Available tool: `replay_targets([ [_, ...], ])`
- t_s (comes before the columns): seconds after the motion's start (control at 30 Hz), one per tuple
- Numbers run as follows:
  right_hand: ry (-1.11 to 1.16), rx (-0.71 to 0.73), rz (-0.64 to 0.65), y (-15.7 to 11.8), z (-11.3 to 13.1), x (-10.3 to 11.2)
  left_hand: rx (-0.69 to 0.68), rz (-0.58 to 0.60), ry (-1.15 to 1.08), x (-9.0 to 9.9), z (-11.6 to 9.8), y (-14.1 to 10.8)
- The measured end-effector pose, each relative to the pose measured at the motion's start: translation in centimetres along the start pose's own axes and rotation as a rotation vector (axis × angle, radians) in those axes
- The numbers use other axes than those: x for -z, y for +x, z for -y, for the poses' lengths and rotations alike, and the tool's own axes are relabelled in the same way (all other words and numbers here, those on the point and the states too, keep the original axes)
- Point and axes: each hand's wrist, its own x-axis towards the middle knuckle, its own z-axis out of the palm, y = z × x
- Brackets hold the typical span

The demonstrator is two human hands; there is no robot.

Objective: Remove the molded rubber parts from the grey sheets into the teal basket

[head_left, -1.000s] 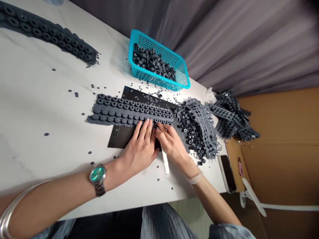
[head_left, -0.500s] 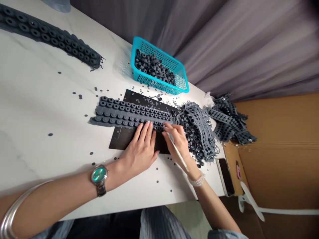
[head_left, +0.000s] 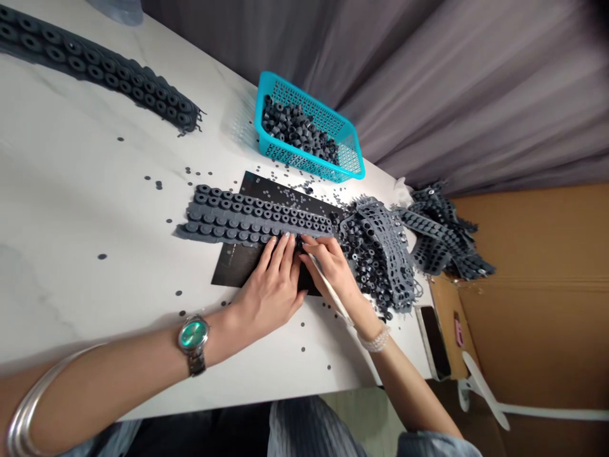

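Note:
A dark grey moulded rubber sheet (head_left: pixel 228 219) with rows of ring-shaped parts lies partly across a black mat (head_left: pixel 238 266). My left hand (head_left: pixel 273 285) rests on the mat with fingers stretched out, their tips on the sheet's near edge. Close to those fingertips, my right hand (head_left: pixel 328 263) pinches a slim white stick-like tool (head_left: pixel 333 294), its working tip hidden by the fingers. To the right of the mat sits a heap of loose black rubber rings (head_left: pixel 368 266), partly under a punched-out grey sheet (head_left: pixel 387 247).
Behind the mat stands a turquoise basket (head_left: pixel 309 168) of loose rubber parts. Another stack of moulded sheets (head_left: pixel 104 73) lies at the far left. Small dark discs are scattered over the white table (head_left: pixel 109 197). A phone (head_left: pixel 432 339) lies near the right edge, below more scrap sheets (head_left: pixel 438 228).
My right hand has shifted slightly left along the sheet's near edge, closer to my left fingertips. The view has moved a little; my left hand stays on the sheet.

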Motion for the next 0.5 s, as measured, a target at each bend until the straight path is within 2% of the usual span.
replay_targets([
  [0.3, -0.206, 0.122, 0.161, 0.4, 0.3, 0.0, -0.002, 0.005, 0.015, 0.0, 0.1, 0.1],
  [0.37, -0.211, 0.098, 0.119, 0.3, -0.2, -0.2, 0.004, 0.004, 0.009, -0.1, 0.1, 0.1],
  [0.5, -0.117, -0.099, -0.107, 0.0, -1.3, -0.1, 0.005, 0.004, 0.012, -0.1, 0.1, 0.0],
])
